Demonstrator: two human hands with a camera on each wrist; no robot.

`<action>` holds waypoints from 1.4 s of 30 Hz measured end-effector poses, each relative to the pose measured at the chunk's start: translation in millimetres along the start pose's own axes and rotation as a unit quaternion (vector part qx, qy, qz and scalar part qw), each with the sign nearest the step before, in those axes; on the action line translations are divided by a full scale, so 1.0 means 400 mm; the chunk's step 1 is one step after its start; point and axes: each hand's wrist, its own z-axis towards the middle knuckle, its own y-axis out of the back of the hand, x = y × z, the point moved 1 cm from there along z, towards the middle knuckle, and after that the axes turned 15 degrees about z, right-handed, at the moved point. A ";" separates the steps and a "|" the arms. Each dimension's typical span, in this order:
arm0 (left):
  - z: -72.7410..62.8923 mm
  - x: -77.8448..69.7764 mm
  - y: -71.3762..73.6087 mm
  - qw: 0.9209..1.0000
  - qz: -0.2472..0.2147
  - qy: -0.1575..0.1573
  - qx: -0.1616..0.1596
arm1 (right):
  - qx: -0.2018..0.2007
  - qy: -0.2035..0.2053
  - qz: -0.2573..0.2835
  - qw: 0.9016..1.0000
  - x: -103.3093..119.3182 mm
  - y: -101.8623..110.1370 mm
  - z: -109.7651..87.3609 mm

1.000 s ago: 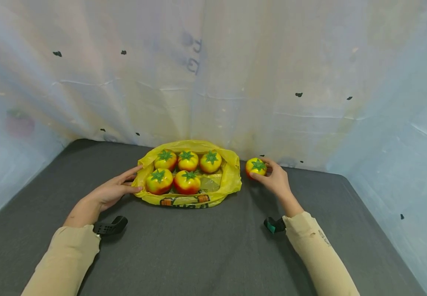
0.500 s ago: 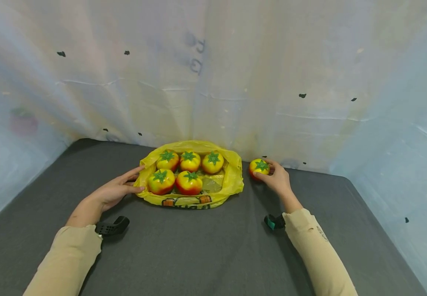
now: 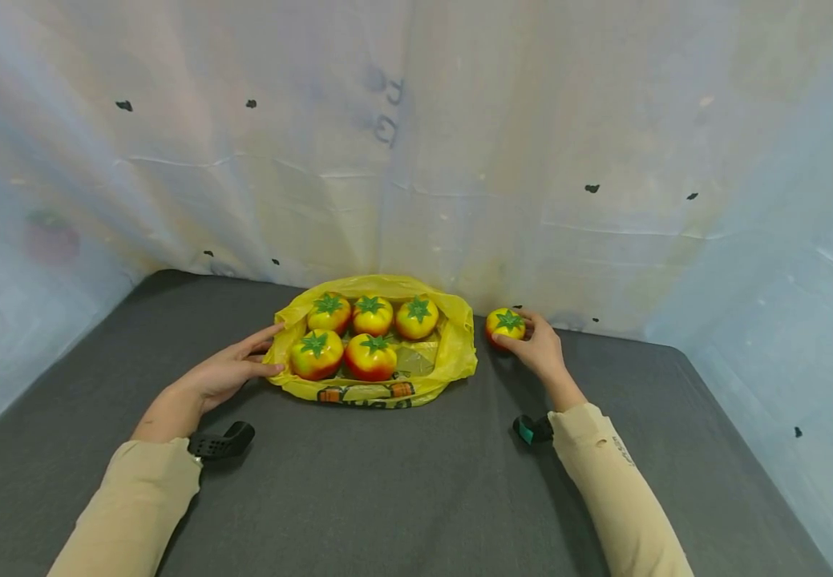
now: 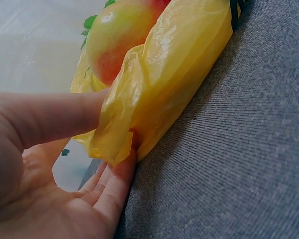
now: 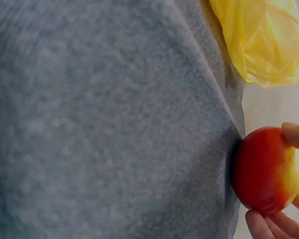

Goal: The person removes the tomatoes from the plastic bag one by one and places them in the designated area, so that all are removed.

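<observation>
A yellow plastic bag lies on the dark cloth with its mouth spread upward. Inside sit several red-and-yellow tomatoes with green leafy tops, in two rows. At the bag's left end my left hand pinches the rim, thumb over the edge and fingers low on the outer side; the left wrist view shows the folded yellow bag edge between them. To the right of the bag, my right hand holds a single tomato between thumb and fingers. In the right wrist view this tomato touches the cloth.
A dark grey cloth covers the table. Pale plastic sheeting hangs behind it and along both sides, close to the table's back edge. Each wrist wears a black strap device.
The whole head view has shifted slightly to the right. Both hands keep their holds on the bag and the tomato, with hardly any movement against the table.
</observation>
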 end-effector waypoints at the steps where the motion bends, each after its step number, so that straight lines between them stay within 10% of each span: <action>1: 0.000 0.000 0.000 1.000 0.000 0.000 0.000 | 0.000 -0.001 0.001 1.000 0.000 0.002 -0.001; 19: 0.004 0.010 0.001 1.000 -0.005 0.010 -0.004 | 0.014 0.004 -0.006 1.000 0.039 0.037 -0.031; 42: 0.002 0.008 0.003 1.000 -0.011 0.014 -0.004 | -0.001 0.133 0.085 0.987 0.162 -0.063 -0.063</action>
